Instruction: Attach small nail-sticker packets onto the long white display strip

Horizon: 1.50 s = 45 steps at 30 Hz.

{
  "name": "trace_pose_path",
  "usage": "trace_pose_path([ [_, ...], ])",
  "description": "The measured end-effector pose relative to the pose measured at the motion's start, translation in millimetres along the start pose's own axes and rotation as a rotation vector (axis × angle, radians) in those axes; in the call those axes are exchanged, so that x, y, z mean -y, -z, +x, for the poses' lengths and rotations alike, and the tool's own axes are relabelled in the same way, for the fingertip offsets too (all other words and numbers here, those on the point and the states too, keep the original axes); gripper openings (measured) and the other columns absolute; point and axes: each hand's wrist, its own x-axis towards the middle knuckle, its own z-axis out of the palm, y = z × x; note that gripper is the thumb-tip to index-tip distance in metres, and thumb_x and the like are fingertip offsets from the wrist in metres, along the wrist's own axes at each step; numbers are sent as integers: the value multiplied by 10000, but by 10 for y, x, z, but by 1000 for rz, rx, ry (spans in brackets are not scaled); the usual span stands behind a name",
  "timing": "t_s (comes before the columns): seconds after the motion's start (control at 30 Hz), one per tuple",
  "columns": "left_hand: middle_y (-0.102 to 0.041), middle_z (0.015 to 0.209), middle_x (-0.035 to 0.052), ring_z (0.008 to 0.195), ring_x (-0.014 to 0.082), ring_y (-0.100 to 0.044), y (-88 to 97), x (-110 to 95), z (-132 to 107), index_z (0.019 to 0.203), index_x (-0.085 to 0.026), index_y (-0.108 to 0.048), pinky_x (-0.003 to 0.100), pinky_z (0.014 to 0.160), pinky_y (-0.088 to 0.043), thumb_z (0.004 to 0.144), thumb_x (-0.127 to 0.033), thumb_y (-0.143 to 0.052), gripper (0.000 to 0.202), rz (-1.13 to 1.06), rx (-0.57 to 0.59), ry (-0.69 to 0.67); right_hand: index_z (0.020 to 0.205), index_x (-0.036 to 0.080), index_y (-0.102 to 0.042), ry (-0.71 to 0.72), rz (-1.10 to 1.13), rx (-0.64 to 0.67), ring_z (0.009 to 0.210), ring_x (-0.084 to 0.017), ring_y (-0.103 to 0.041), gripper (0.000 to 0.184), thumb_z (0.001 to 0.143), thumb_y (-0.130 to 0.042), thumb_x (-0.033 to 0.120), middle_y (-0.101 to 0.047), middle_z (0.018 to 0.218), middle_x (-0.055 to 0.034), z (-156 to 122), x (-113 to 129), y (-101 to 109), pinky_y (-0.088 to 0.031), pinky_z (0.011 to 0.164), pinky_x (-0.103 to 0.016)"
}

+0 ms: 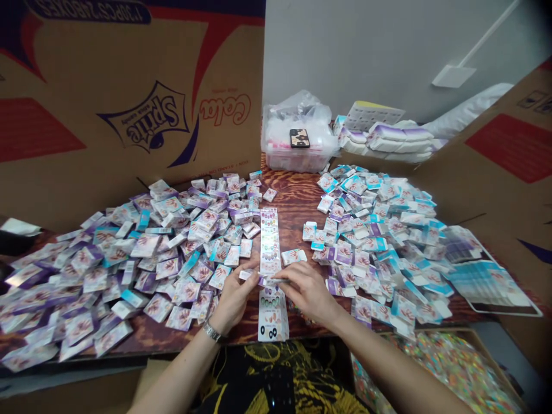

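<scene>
Over the middle of the table edge, my left hand (pixel 233 302), with a metal watch on its wrist, grips a small printed carton (pixel 248 275) between thumb and fingers. My right hand (pixel 309 292) pinches close to the carton's right end, on a thin whitish piece I cannot make out. Beneath both hands runs a long printed leaflet strip (pixel 269 241) with small coloured pictures. Its near part lies on a stack of similar leaflets (pixel 272 322) at the table edge. One flat-lying carton (pixel 294 256) with an open flap rests just beyond my right hand.
Left spreads a heap of small cartons (pixel 172 267); right, another heap (pixel 383 247), many with open flaps. Large cardboard boxes (pixel 129 63) wall both sides. A plastic tub (pixel 299 158) bearing a phone (pixel 299 138) stands behind. Below right, a box holds colourful wrapped pieces (pixel 448 368).
</scene>
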Motion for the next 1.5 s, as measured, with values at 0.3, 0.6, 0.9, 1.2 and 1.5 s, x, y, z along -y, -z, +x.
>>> trace_pose_path([
  [0.3,-649,1069,83,984,234,-595,42,-61,-18,1084,-148,-569,366,887,-443,716,-359,-680,438,702,76,-295,899,151,-596,197,-313,31,783,-195,-483,153,908,-444,138,-580,793,-66,-47,-49,-94,-424,715,-308],
  [0.6,-628,1029,96,972,247,-597,148,-50,-19,1084,-166,-534,371,828,-475,770,-384,-640,396,1195,306,-509,960,196,-556,114,55,60,831,-182,-552,142,886,-464,118,-631,872,-46,-49,41,-78,-440,756,-312],
  [0.9,-553,1001,90,925,227,-578,11,127,-133,1161,-166,-415,341,752,-511,810,-190,-546,375,1332,89,-699,915,204,-531,-442,556,-110,824,-161,-595,125,808,-578,248,-581,893,-29,-80,-2,-312,-505,711,-282],
  [1.2,-510,1170,130,1091,253,-504,44,205,-133,1295,-162,-363,391,908,-475,828,-127,-497,487,1431,108,-804,834,193,-536,-585,940,-111,724,-122,-557,225,695,-693,275,-565,768,17,-45,-159,-399,-453,698,-252],
  [1.5,-523,1170,158,1162,256,-467,14,232,-116,1264,-111,-393,427,976,-442,834,-87,-439,433,1381,89,-909,863,206,-555,-423,567,17,717,-145,-585,60,819,-555,248,-619,759,6,-24,6,-229,-432,656,-256],
])
